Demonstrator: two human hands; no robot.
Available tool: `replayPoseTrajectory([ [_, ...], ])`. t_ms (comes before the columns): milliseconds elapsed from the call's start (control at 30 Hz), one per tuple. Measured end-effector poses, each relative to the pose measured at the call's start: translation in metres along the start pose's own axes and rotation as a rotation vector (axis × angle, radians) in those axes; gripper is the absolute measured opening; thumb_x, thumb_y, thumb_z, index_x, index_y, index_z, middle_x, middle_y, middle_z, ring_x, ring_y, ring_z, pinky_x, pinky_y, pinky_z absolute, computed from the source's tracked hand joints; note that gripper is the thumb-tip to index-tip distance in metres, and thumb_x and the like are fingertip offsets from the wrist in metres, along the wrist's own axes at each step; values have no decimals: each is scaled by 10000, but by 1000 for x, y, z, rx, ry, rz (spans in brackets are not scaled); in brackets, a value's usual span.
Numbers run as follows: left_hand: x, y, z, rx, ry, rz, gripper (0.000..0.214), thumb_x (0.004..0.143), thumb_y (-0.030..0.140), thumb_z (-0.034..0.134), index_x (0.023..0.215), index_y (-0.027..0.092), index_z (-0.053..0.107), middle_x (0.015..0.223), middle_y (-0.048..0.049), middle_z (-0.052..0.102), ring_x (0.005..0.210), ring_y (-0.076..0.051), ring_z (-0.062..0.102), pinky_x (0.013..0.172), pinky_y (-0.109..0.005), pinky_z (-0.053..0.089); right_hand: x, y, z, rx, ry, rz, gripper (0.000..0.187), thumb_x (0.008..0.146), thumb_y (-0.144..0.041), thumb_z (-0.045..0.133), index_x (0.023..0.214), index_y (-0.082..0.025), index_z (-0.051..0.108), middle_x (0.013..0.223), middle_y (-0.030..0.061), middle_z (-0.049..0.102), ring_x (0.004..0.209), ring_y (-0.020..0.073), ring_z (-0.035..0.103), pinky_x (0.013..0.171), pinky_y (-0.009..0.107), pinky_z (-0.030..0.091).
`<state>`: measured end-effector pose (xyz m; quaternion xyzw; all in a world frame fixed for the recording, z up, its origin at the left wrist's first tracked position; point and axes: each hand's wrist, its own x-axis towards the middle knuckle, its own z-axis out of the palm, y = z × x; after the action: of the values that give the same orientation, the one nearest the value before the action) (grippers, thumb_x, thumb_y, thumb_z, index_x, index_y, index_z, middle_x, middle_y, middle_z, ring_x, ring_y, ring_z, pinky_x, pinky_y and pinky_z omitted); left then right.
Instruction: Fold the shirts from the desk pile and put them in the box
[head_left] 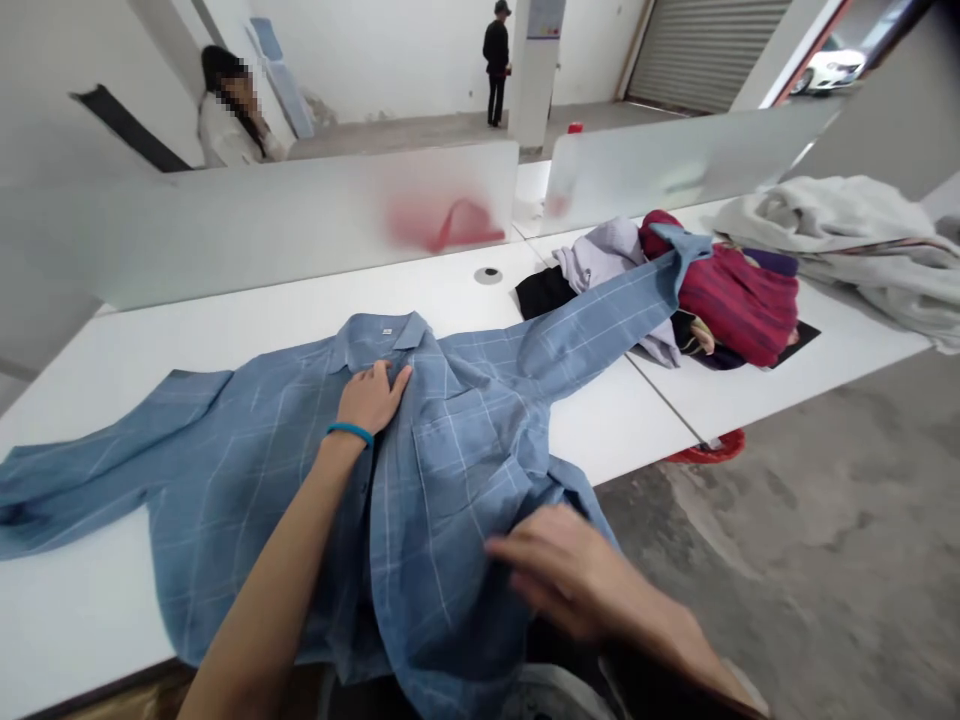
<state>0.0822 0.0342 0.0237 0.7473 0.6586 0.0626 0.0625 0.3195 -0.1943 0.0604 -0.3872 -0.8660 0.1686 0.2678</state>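
Note:
A blue long-sleeved button shirt with thin white checks lies spread across the white table, front side up, collar towards the far edge. Its lower part hangs over the near edge, and the fabric on the right side is rumpled. My left hand, with a teal band on the wrist, has its fingers curled on the front opening just below the collar, closed on the cloth. Over the lower right of the shirt is my right hand, blurred by motion, fingers stretched out and somewhat apart. Whether it touches the cloth is unclear.
One shirt sleeve reaches onto a pile of folded clothes at the right. Beyond it lies a white cloth heap. Frosted dividers line the table's back. A red basket shows below the edge. Two people are beyond the dividers.

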Motion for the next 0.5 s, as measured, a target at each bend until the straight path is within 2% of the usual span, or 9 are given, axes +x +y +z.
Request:
replayPoseTrajectory([
  [33, 1, -1, 5, 15, 22, 15, 579, 921, 519, 281, 1228, 78, 498, 1187, -181, 620, 1185, -310, 514, 984, -423, 397, -10, 16, -5, -76, 38, 172, 297, 976, -291, 343, 1103, -175, 586, 907, 68, 650, 824, 161, 593, 731, 287, 448],
  [100, 3, -3, 15, 79, 62, 51, 580, 918, 498, 303, 1248, 61, 495, 1291, -203, 548, 1261, -336, 433, 1019, -461, 360, -35, 47, -16, -232, 11, 500, 323, 974, -320, 340, 925, -172, 624, 825, 79, 648, 754, 184, 610, 678, 302, 458],
  [167, 6, -4, 26, 156, 103, 76, 585, 915, 475, 319, 1286, 51, 477, 1389, -226, 446, 1319, -376, 342, 1036, -514, 322, -60, 69, -26, -310, -104, 724, 400, 958, -414, 357, 769, -176, 617, 737, 85, 641, 676, 212, 618, 637, 331, 464],
  [200, 8, -4, 31, 181, 121, 82, 588, 915, 467, 320, 1309, 53, 462, 1418, -232, 405, 1337, -389, 308, 1039, -535, 308, -70, 76, -29, -303, -159, 781, 423, 944, -461, 369, 754, -177, 620, 722, 88, 645, 671, 229, 624, 638, 350, 470],
  [300, 21, -4, 39, 186, 130, 88, 582, 924, 448, 301, 1361, 84, 422, 1455, -231, 350, 1363, -388, 261, 1051, -561, 273, -82, 78, -25, -51, -233, 775, 417, 909, -528, 417, 956, -180, 643, 901, 109, 678, 876, 265, 640, 777, 385, 490],
  [367, 33, -4, 40, 164, 111, 82, 579, 926, 445, 296, 1378, 101, 409, 1469, -225, 329, 1373, -383, 244, 1063, -560, 252, -75, 70, -10, 205, -211, 723, 409, 904, -529, 432, 1028, -189, 621, 1017, 102, 662, 963, 242, 616, 840, 351, 481],
  [500, 59, -8, 38, 122, 83, 69, 590, 925, 465, 278, 1392, 125, 393, 1487, -205, 306, 1384, -377, 217, 1071, -566, 230, -54, 59, 31, 524, -150, 821, 460, 918, -548, 366, 863, -169, 621, 845, 60, 658, 782, 202, 610, 736, 292, 490],
])
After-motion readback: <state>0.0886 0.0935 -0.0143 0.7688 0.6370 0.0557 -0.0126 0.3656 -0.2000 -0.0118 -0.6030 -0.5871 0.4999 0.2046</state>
